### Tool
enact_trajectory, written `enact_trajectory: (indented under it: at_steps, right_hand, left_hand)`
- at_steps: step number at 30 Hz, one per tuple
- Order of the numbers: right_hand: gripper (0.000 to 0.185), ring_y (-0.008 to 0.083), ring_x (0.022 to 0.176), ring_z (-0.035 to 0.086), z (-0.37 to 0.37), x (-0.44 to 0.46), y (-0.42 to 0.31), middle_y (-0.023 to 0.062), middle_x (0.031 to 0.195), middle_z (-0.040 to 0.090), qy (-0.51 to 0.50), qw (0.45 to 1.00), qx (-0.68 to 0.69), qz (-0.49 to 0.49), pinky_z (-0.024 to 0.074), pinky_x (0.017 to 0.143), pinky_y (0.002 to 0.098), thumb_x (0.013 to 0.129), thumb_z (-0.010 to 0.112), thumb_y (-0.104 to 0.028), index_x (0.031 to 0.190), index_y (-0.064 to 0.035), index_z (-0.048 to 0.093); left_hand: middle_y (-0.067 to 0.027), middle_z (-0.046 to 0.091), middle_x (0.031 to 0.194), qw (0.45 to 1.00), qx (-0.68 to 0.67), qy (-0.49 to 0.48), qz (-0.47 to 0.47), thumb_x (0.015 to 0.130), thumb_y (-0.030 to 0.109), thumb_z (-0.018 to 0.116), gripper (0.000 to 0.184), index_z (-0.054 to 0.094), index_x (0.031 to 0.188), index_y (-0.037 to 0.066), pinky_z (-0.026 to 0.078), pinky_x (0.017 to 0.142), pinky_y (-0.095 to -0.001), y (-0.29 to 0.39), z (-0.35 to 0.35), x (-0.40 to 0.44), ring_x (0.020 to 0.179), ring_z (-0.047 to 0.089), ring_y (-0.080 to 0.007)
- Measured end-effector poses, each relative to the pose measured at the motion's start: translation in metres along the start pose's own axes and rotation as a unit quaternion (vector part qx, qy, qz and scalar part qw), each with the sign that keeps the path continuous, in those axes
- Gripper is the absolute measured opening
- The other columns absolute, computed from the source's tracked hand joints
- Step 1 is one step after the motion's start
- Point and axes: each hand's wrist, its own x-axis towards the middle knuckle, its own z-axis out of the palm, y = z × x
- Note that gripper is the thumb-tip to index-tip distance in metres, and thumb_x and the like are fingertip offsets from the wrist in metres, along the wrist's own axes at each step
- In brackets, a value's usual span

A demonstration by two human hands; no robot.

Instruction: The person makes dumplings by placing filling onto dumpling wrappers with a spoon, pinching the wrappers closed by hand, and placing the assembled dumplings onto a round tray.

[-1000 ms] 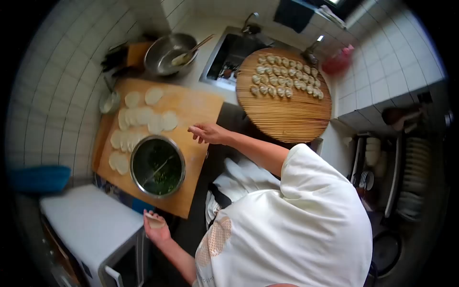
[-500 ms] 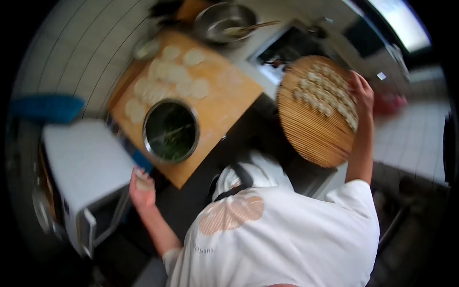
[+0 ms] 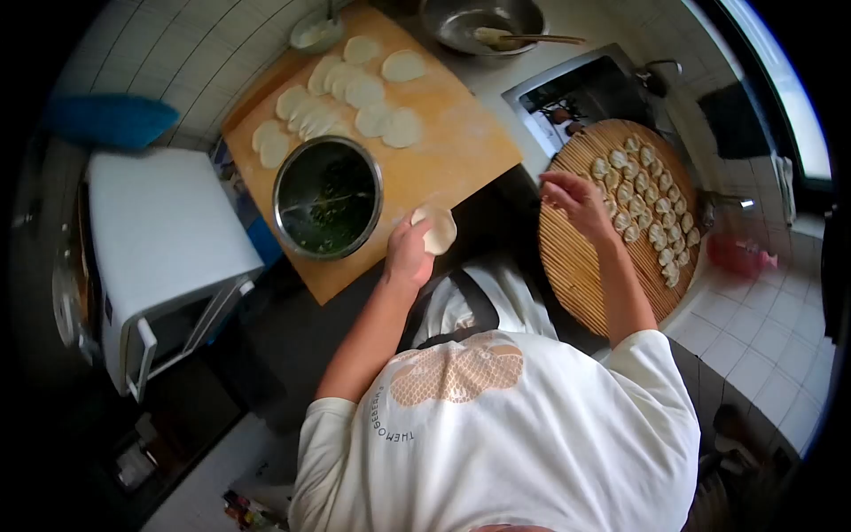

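Note:
My left hand (image 3: 409, 257) is closed on a round, pale dumpling wrapper (image 3: 439, 232), just off the front edge of the wooden board. Next to it on the board stands a steel bowl (image 3: 377, 206) of chopped green filling (image 3: 330, 213). My right hand (image 3: 576, 202) hangs over the left part of a round slatted tray (image 3: 567, 266). Its fingers are apart and bent, and nothing shows in them. Rows of shaped dumplings (image 3: 640, 197) cover the tray's upper right part.
More flat wrappers (image 3: 363, 91) lie on the floured board (image 3: 452, 133). A steel bowl (image 3: 483, 13) with a wooden-handled utensil stands behind, near a sunken stove (image 3: 567, 102). A white cabinet (image 3: 168, 222) is at left. A small bowl (image 3: 316, 34) sits at the board's back corner.
My left hand came up and right with the wrapper, from beside the white cabinet to the board's edge. My right hand let go of the tray's right rim and moved left over it.

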Motion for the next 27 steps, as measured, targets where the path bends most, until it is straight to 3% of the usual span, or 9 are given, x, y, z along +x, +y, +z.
enact_trajectory:
  at_steps: [5, 10, 14, 15, 16, 19, 22, 24, 27]
  right_hand:
    - [0.024, 0.0122, 0.075, 0.059, -0.034, -0.011, 0.002, 0.0061, 0.086, 0.064, 0.041, 0.993, -0.104, -0.039, 0.0485, 0.069, 0.0259, 0.084, 0.058, -0.015, 0.105, -0.0034, 0.058]
    - [0.016, 0.0114, 0.069, 0.058, -0.191, -0.051, -0.051, 0.0036, 0.081, 0.064, 0.307, 0.895, -0.235, -0.220, 0.0492, 0.063, 0.0256, 0.079, 0.062, -0.010, 0.095, -0.0072, 0.064]
    - [0.021, 0.0159, 0.075, 0.060, -0.383, -0.076, -0.078, 0.0089, 0.085, 0.063, 0.571, 0.718, -0.371, -0.144, 0.0480, 0.065, 0.0276, 0.077, 0.061, -0.019, 0.096, -0.0105, 0.064]
    - [0.024, 0.0192, 0.081, 0.060, -0.409, -0.085, -0.083, 0.0096, 0.092, 0.062, 0.618, 0.613, -0.480, -0.112, 0.0475, 0.070, 0.0323, 0.077, 0.058, -0.021, 0.099, -0.0124, 0.062]
    - [0.027, 0.0224, 0.088, 0.060, -0.446, -0.087, -0.076, 0.0103, 0.099, 0.061, 0.644, 0.507, -0.568, -0.072, 0.0471, 0.075, 0.0371, 0.078, 0.056, -0.023, 0.103, -0.0142, 0.061]
    - [0.031, 0.0272, 0.097, 0.056, -0.510, -0.091, -0.063, 0.0083, 0.108, 0.058, 0.628, 0.420, -0.654, 0.034, 0.0430, 0.083, 0.0446, 0.077, 0.051, -0.025, 0.107, -0.0185, 0.058]
    - [0.038, 0.0318, 0.104, 0.052, -0.559, -0.088, -0.054, 0.0099, 0.111, 0.056, 0.553, 0.461, -0.662, 0.207, 0.0421, 0.087, 0.0417, 0.074, 0.050, -0.022, 0.112, -0.0212, 0.054]
    - [0.029, 0.0294, 0.095, 0.058, -0.631, -0.086, -0.019, 0.0073, 0.103, 0.060, 0.514, 0.484, -0.669, 0.232, 0.0468, 0.077, 0.0396, 0.081, 0.045, -0.035, 0.104, -0.0226, 0.059]
    - [0.042, 0.0300, 0.099, 0.056, -0.642, -0.099, -0.025, 0.0089, 0.107, 0.059, 0.565, 0.564, -0.575, 0.180, 0.0430, 0.083, 0.0397, 0.079, 0.044, -0.048, 0.111, -0.0258, 0.057]
  left_hand:
    - [-0.0138, 0.055, 0.107, 0.997, -0.014, -0.010, 0.071, 0.079, 0.000, 0.047, 0.034, 0.047, 0.112, -0.003, 0.043, 0.085, -0.0342, -0.020, 0.010, 0.066, 0.097, 0.055, -0.0245]
    - [-0.0159, 0.042, 0.124, 0.980, 0.121, 0.094, 0.127, 0.084, -0.001, 0.046, 0.042, 0.035, 0.124, -0.008, 0.031, 0.097, -0.0316, -0.017, 0.007, 0.010, 0.115, 0.041, -0.0237]
    - [-0.0157, 0.038, 0.128, 0.965, 0.171, 0.159, 0.118, 0.086, 0.003, 0.049, 0.045, 0.032, 0.126, -0.007, 0.032, 0.096, -0.0290, -0.018, 0.003, -0.040, 0.116, 0.039, -0.0211]
    - [-0.0152, 0.040, 0.127, 0.965, 0.182, 0.150, 0.115, 0.086, 0.005, 0.049, 0.044, 0.034, 0.125, -0.007, 0.032, 0.095, -0.0280, -0.019, -0.016, -0.044, 0.115, 0.040, -0.0202]
    - [-0.0152, 0.040, 0.127, 0.964, 0.186, 0.153, 0.114, 0.086, 0.005, 0.049, 0.044, 0.034, 0.125, -0.007, 0.032, 0.095, -0.0280, -0.020, -0.013, -0.052, 0.115, 0.040, -0.0202]
    - [-0.0107, 0.042, 0.126, 0.959, 0.224, 0.164, 0.053, 0.087, 0.006, 0.047, 0.040, 0.039, 0.125, 0.000, 0.029, 0.098, -0.0279, -0.018, -0.014, -0.070, 0.115, 0.039, -0.0173]
    - [-0.0119, 0.051, 0.113, 0.959, 0.188, 0.209, 0.019, 0.087, 0.007, 0.049, 0.033, 0.043, 0.118, -0.002, 0.036, 0.092, -0.0292, -0.015, -0.016, -0.083, 0.104, 0.049, -0.0180]
    - [-0.0115, 0.052, 0.113, 0.956, 0.207, 0.206, 0.013, 0.087, 0.007, 0.049, 0.031, 0.045, 0.117, -0.002, 0.036, 0.093, -0.0294, -0.011, -0.008, -0.094, 0.104, 0.049, -0.0181]
    - [-0.0090, 0.054, 0.112, 0.951, 0.183, 0.251, -0.010, 0.086, 0.012, 0.051, 0.030, 0.049, 0.114, 0.002, 0.038, 0.090, -0.0298, -0.006, -0.011, -0.100, 0.101, 0.051, -0.0165]
